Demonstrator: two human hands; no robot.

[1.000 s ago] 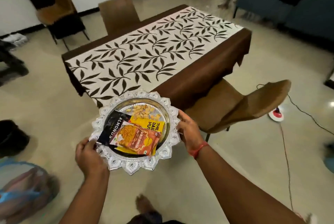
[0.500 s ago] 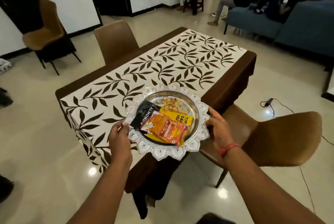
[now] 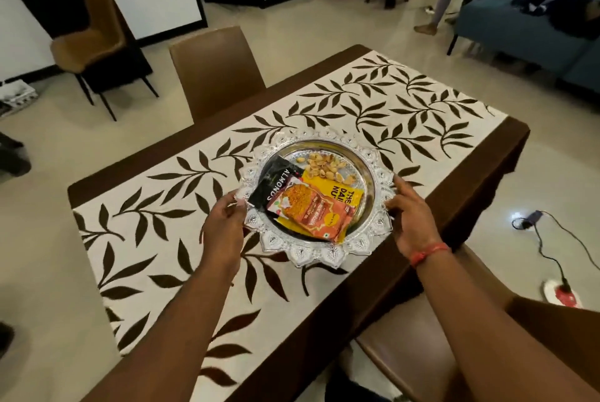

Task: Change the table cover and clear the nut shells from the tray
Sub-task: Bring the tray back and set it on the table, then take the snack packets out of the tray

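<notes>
The tray [image 3: 376, 226], silver with a scalloped rim, is sitting over the leaf-patterned table cover [image 3: 389, 102] near the middle of the surface, though whether it is resting there or hovering just above is hard to tell. The left hand [image 3: 224, 226] is gripping its left rim, fingers closed on the edge, and the right hand [image 3: 410, 216] is cupping the right rim, fingers curled against it. Inside, a small heap of nut shells [image 3: 321, 165] is lying at the far side, while three snack packets are crowding the near side: a black almond packet [image 3: 274, 182], an orange packet [image 3: 311, 210] and a yellow packet [image 3: 344, 195] beneath it.

The step in hand looks like placing the tray, and doing it well is a matter of keeping it level so the loose shells are not sliding onto the cloth, lowering both sides together, then letting go gently. The shells are not yet cleared.
</notes>
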